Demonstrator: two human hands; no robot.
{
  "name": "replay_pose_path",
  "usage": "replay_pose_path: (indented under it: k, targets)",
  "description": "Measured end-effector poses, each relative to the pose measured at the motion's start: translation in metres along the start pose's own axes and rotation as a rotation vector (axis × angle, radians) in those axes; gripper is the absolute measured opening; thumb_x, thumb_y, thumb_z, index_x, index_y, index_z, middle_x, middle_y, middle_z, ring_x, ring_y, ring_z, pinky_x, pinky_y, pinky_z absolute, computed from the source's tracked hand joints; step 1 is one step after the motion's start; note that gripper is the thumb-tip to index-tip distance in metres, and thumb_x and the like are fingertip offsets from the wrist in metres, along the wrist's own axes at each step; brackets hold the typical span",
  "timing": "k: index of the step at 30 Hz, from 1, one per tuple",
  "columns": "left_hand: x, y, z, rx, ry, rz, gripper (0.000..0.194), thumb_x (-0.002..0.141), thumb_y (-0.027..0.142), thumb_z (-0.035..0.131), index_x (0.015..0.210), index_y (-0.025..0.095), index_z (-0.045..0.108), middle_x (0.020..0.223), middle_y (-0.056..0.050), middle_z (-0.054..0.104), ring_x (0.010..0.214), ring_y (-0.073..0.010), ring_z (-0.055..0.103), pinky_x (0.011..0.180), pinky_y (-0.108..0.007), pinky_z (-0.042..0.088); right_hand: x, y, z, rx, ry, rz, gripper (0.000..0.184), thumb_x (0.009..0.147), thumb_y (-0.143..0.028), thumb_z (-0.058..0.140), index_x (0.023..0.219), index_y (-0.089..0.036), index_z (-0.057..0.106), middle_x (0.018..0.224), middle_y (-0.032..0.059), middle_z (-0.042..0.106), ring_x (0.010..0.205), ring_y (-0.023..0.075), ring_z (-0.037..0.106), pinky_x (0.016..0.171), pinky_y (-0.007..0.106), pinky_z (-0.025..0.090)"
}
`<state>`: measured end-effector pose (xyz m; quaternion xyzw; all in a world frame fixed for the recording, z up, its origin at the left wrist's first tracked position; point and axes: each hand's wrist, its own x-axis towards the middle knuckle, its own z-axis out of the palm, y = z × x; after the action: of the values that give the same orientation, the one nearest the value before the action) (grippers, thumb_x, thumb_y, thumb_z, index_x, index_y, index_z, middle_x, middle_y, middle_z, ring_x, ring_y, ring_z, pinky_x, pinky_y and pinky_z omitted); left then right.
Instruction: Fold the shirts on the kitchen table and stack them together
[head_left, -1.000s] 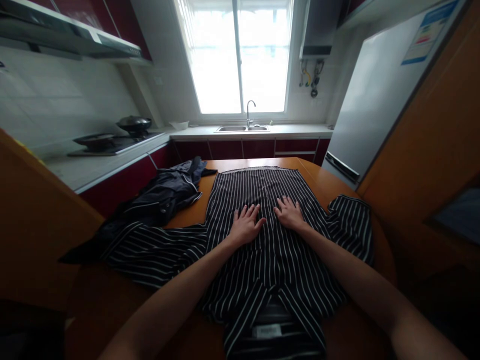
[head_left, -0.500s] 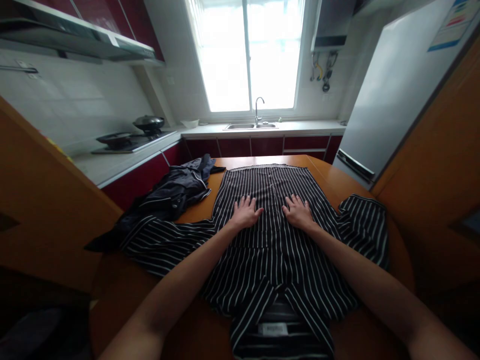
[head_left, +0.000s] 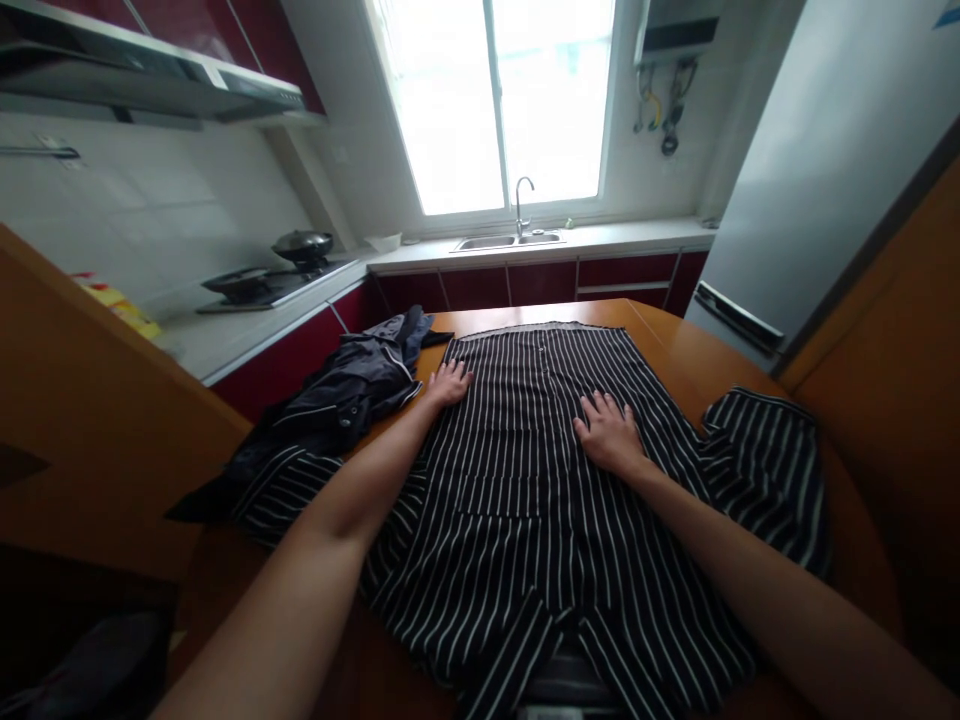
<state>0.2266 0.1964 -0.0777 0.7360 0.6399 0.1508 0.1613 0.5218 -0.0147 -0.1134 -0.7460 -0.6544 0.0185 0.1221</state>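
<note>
Striped shirt (head_left: 502, 450) is front-up on the table (head_left: 667, 340), body pretty much flat; sleeves (head_left: 772, 460) look rumpled, so I'd say those aren't sorted yet. Left hand (head_left: 450, 383) spread on the shirt's edge, right hand (head_left: 609, 435) spread on the front, neither gripping anything, dark garment (head_left: 352, 380) heaped alongside

A kitchen, with sink (head_left: 487, 243), stove (head_left: 259, 292), range hood (head_left: 150, 75) and fridge (head_left: 817, 170).
</note>
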Motion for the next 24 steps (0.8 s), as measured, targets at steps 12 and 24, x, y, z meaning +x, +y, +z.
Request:
replay_pose_path:
  k: [12, 24]
  targets:
    - [-0.053, -0.045, -0.065, -0.499, -0.267, -0.255, 0.045, 0.077, 0.033, 0.085, 0.111, 0.013, 0.064, 0.095, -0.009, 0.072, 0.07, -0.0159, 0.069, 0.062, -0.026, 0.059, 0.001, 0.001, 0.006, 0.022, 0.017, 0.007, 0.061, 0.101, -0.044, 0.03, 0.154, -0.015, 0.04, 0.164, 0.0145, 0.029, 0.151, 0.0319, 0.021, 0.12, 0.057, 0.011]
    - [-0.104, -0.042, -0.059, -0.886, -0.356, -0.342, 0.071, 0.071, 0.019, 0.089, 0.132, 0.021, 0.053, 0.097, -0.003, 0.072, 0.069, -0.0136, 0.069, 0.059, -0.022, 0.056, 0.001, 0.001, 0.004, 0.043, 0.019, 0.013, 0.059, 0.101, -0.043, 0.032, 0.152, -0.015, 0.043, 0.164, 0.0139, 0.031, 0.151, 0.03, 0.022, 0.12, 0.056, 0.013]
